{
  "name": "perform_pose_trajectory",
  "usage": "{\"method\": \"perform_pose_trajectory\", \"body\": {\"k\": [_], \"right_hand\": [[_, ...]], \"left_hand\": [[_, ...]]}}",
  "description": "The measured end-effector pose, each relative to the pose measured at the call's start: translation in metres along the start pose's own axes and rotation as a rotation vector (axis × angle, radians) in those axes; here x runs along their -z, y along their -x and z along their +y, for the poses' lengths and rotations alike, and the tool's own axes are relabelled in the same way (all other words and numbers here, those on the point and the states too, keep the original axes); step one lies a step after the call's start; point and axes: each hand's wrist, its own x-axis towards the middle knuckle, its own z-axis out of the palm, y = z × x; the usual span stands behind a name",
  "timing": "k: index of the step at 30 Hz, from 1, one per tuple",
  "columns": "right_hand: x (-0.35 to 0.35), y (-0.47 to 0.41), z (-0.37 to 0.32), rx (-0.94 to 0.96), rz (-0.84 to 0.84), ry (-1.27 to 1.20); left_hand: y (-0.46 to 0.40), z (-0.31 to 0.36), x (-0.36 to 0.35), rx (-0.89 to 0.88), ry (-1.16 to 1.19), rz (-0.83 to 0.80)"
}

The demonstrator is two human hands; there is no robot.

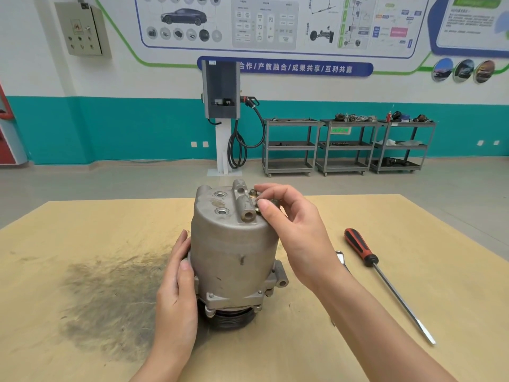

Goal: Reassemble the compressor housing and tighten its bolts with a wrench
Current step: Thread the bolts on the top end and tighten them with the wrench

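Grey cast-metal compressor housing (234, 252) is hiding your wrench (341, 259); your right hand (297, 230) fingers are pinching a bolt (259, 206), left hand (179, 274) fingers lying straight against it.

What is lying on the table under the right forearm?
A metal wrench lies on the table there; only its head end shows. The right hand and its forearm cover the rest. A screwdriver lies beside it, uncovered.

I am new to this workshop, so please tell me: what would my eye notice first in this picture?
First, the grey compressor standing mid-table; the left hand steadies its side and the right hand pinches a bolt on top. Next, the red-handled screwdriver lying to its right.
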Motion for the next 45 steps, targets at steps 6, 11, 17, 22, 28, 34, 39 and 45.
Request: {"method": "perform_pose_trajectory", "body": {"k": [6, 11, 17, 22, 28, 34, 39, 45], "right_hand": [[0.000, -0.001, 0.002, 0.009, 0.001, 0.038], [-0.001, -0.002, 0.004, 0.006, 0.028, 0.030], [-0.001, -0.006, 0.005, 0.027, 0.035, 0.031], [-0.002, -0.009, 0.004, 0.048, -0.088, 0.014], [0.002, -0.008, 0.012, 0.060, -0.135, 0.060], [0.002, -0.008, 0.011, 0.043, -0.102, -0.022], [-0.002, -0.007, 0.006, -0.037, -0.056, -0.184], [-0.006, -0.003, 0.006, -0.036, -0.021, -0.185]], "left_hand": [[0.000, -0.001, 0.000, 0.009, 0.026, 0.003], [-0.001, -0.003, 0.000, 0.004, 0.020, 0.001], [0.000, -0.001, -0.001, 0.004, 0.019, 0.008], [-0.001, -0.002, -0.001, -0.005, 0.014, 0.017], [0.000, -0.002, -0.002, -0.010, 0.007, 0.028], [0.000, -0.002, -0.002, -0.019, 0.013, 0.028], [0.000, 0.001, -0.002, -0.003, 0.021, 0.015], [0.000, 0.002, -0.002, -0.002, 0.012, 0.014]]}}
